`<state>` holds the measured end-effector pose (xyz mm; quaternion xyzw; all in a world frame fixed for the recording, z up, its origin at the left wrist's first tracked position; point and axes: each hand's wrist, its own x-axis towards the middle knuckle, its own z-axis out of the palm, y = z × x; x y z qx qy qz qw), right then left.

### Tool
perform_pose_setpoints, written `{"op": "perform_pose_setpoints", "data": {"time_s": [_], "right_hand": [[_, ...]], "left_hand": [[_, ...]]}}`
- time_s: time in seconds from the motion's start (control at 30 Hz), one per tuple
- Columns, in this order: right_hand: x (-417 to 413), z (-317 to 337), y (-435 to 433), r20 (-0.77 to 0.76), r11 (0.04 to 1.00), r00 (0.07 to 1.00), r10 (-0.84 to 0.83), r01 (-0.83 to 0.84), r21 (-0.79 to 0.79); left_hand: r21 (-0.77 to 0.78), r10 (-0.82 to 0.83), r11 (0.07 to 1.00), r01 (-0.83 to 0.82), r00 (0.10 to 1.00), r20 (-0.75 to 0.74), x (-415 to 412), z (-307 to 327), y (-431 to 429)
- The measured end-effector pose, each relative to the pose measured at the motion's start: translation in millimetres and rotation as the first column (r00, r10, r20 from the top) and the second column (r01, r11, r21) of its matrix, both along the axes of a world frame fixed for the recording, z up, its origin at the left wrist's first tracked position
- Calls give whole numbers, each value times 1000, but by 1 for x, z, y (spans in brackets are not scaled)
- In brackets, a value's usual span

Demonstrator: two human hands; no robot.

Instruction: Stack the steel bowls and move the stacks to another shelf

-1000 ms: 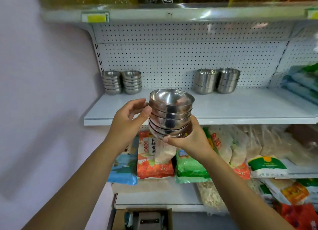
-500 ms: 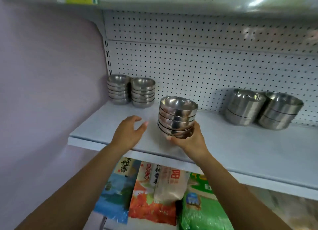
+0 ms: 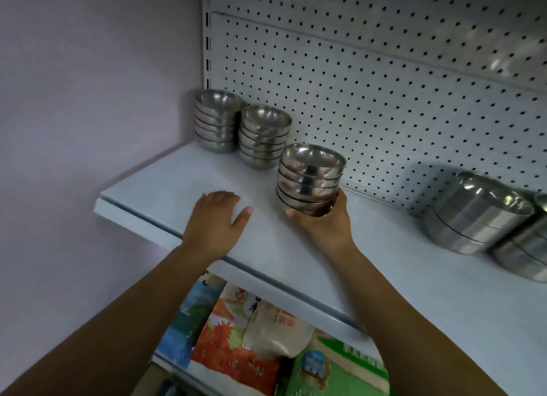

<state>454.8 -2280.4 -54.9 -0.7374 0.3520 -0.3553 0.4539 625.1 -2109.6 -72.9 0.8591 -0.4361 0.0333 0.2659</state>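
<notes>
Right hand (image 3: pixel 324 226): cups the base of a stack of round polished steel bowls (image 3: pixel 310 178) over the shelf (image 3: pixel 165 188).
Left hand (image 3: pixel 217 221): fingers relaxed, flat on the smooth white shelf.
Backing: perforated pegboard (image 3: pixel 384 78).

Two bare forearms run from the near edge of the view, the left forearm (image 3: pixel 118 321) on the left and the right forearm (image 3: pixel 414 321) on the right, each uncovered as far as the wrist. The left hand (image 3: pixel 216 221) and the right hand (image 3: pixel 322 226) are bare too. Short-trimmed nails show on both thumbs.
</notes>
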Motion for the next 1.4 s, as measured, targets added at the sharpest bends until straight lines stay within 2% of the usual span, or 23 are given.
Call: {"op": "perform_pose_setpoints", "data": {"time_s": [0.33, 0.67, 0.83, 1.1, 1.27, 1.33, 1.4], "right_hand": [[37, 2, -39, -64, 1000, 998, -28, 28, 9], [56, 7, -70, -84, 990, 988, -131, 135, 39], [60, 6, -76, -110, 991, 986, -124, 128, 32], [48, 10, -52, -191, 982, 978, -80, 110, 154], [6, 16, -4, -248, 997, 968, 33, -15, 74], [-11, 20, 27, -280, 984, 946, 160, -174, -25], [-26, 19, 62, -389, 920, 876, 285, -364, -146]], "left_hand": [[-86, 22, 996, -28, 997, -75, -2, -5, 1], [-80, 38, 996, -44, 997, -71, 4, -9, -3], [-88, 32, 995, -39, 997, -77, 3, -9, -2], [-113, 24, 993, -36, 994, -102, -1, -5, 1], [-298, -76, 954, 20, 981, -178, -23, -7, 28], [-375, -83, 927, 5, 978, -192, -33, -11, 48], [-398, -69, 917, -1, 985, -161, -47, -18, 76]]}}
